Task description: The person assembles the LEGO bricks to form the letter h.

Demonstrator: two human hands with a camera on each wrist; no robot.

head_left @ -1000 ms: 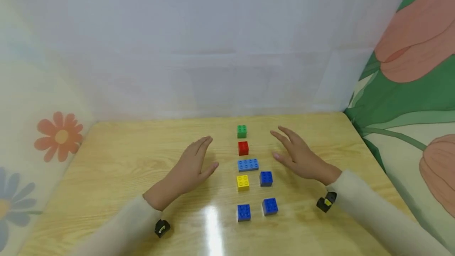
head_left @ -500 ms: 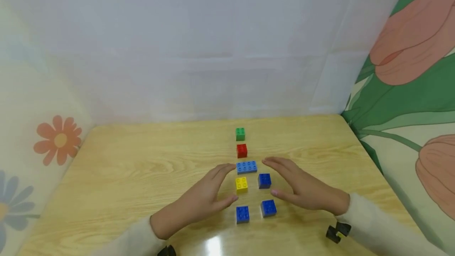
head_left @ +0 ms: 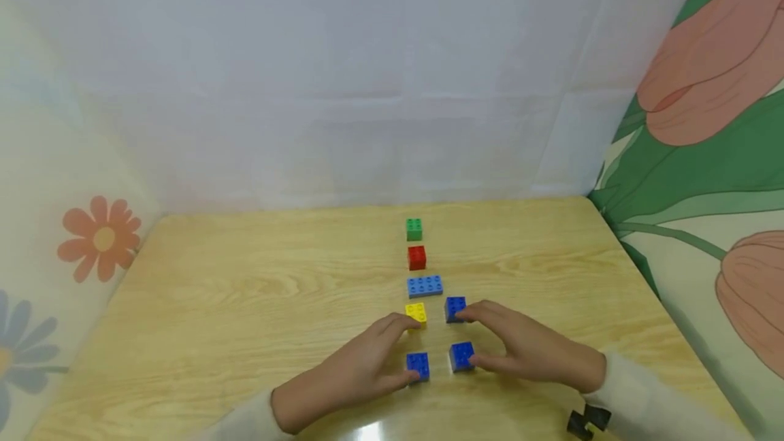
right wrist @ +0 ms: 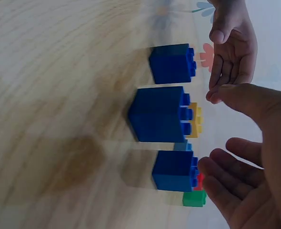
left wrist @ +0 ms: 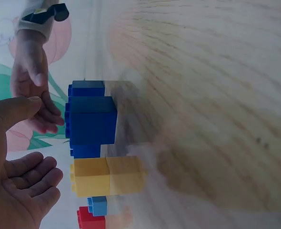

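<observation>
My left hand (head_left: 358, 369) hovers beside a dark blue toy brick (head_left: 417, 361) and a yellow brick (head_left: 414, 312), its thumb and fingers spread apart. Opposite it, my right hand (head_left: 539, 344) reaches over two more dark blue bricks, the nearer one (head_left: 461, 352) by the thumb and the farther one (head_left: 453, 305) by the fingertips. Both wrist views show gaps between the fingers and the brick studs, with neither hand gripping anything. Beyond lie a light blue long brick (head_left: 425, 286), a red brick (head_left: 416, 258) and a green brick (head_left: 414, 229), in a line.
The bricks stand on a wood-grain table (head_left: 245, 271). A white cloth (head_left: 367, 87) hangs along the back edge. Floral panels flank the table, a tulip-patterned one (head_left: 692, 169) on the right. A black wrist device (head_left: 588, 420) hangs below the right sleeve.
Both hands have come inward and toward the near edge, from either side of the row to just over the yellow and dark blue bricks. The bricks keep their places.
</observation>
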